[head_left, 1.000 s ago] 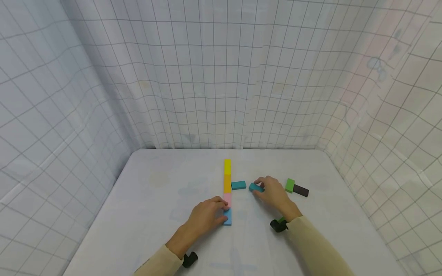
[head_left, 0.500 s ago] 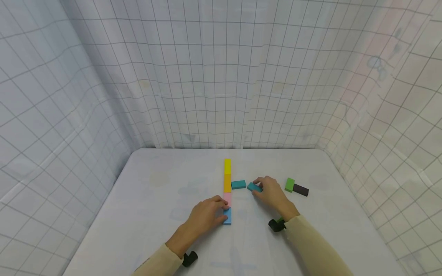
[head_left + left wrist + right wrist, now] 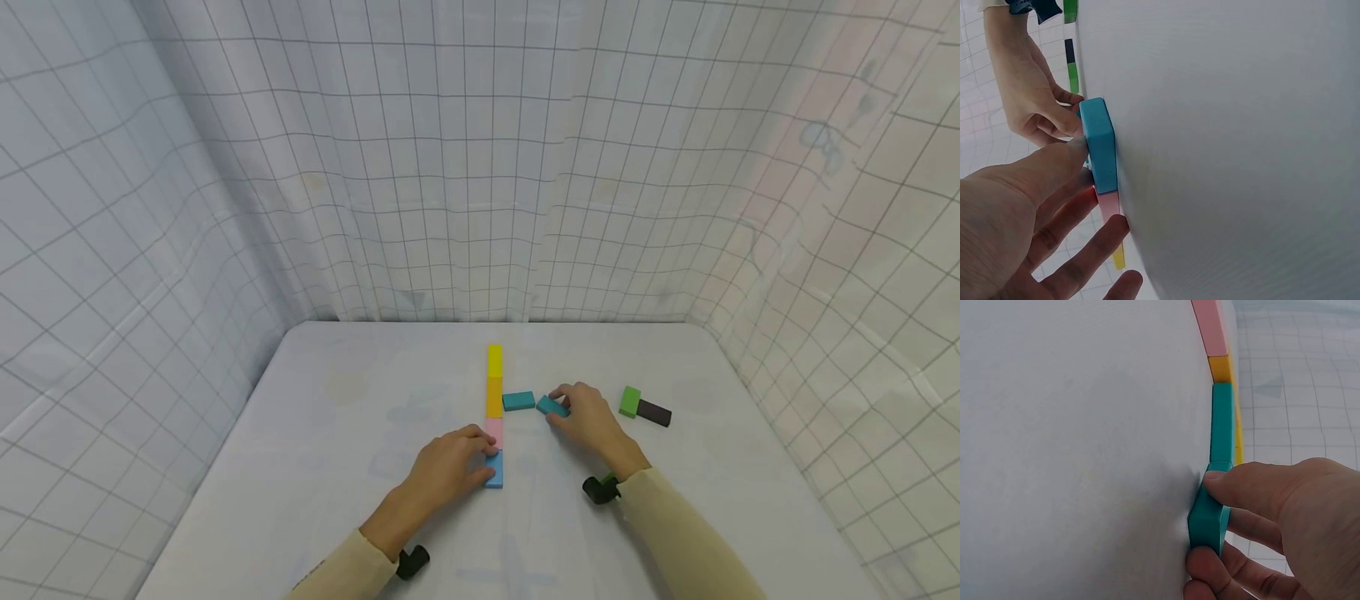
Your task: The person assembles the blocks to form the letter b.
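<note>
My left hand (image 3: 444, 468) holds the light blue block (image 3: 1100, 147) at the near end of a straight column, thumb and fingers at its side. Beyond it in the column come a pink block (image 3: 495, 430), an orange block (image 3: 494, 398) and a yellow block (image 3: 494, 360). My right hand (image 3: 588, 419) pinches a teal block (image 3: 1207, 515) between thumb and fingers; it sits slightly angled. A second teal block (image 3: 518, 402) runs rightward from the orange block, its right end close to the held one. In the right wrist view the two teal blocks meet end to end.
To the right of my right hand lie a green block (image 3: 629, 402) and a dark brown block (image 3: 654, 413), end against side. Another green block (image 3: 609, 478) shows partly behind the right wrist camera. White grid-patterned curtains (image 3: 480, 167) enclose the white table (image 3: 360, 392).
My right hand has shifted slightly left with the teal block, narrowing its gap to the other teal block. My left hand has stayed at the light blue block.
</note>
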The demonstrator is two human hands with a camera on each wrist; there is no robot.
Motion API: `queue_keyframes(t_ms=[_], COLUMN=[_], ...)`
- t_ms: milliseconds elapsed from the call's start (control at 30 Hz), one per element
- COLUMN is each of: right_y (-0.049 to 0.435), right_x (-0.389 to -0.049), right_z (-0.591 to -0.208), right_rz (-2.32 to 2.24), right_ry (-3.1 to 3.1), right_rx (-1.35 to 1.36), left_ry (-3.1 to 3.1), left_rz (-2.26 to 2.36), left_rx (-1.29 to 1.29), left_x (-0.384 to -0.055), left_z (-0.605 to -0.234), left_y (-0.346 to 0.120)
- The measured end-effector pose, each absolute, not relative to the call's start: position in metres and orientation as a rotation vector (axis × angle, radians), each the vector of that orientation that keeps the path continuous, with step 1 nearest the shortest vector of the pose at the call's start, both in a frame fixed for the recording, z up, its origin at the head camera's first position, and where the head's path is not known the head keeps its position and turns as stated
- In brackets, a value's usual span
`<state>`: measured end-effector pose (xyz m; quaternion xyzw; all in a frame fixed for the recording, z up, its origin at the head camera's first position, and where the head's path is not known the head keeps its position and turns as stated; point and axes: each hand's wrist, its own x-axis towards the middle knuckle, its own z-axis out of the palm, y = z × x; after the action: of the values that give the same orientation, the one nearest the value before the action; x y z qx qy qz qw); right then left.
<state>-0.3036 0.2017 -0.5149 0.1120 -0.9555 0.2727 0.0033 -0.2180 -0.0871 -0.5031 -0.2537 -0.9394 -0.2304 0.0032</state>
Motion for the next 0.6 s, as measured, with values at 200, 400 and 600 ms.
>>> queue_keyframes(t_ms=[200, 400, 600], right_y=[0.2004, 0.2002, 0.2035], right_x=[-0.3028, -0.3041, -0.3035], right_z=[-0.5140, -0.5143, -0.5168], right_rz=[0.853, 0.866, 0.874], right_ry=[-2.985, -2.997, -2.955], right_rx=[0.363, 0.350, 0.403], left_ry=[-2.937, -2.936, -2.937], left_rz=[-0.708, -0.698, -0.696], left_rx=[-0.805, -0.804, -0.802], left_x=[-0.2177, -0.2190, -0.2201], left_z=[-0.5046, -0.5056, -0.5071], left_y=[-0.0873, -0.0874, -0.0876])
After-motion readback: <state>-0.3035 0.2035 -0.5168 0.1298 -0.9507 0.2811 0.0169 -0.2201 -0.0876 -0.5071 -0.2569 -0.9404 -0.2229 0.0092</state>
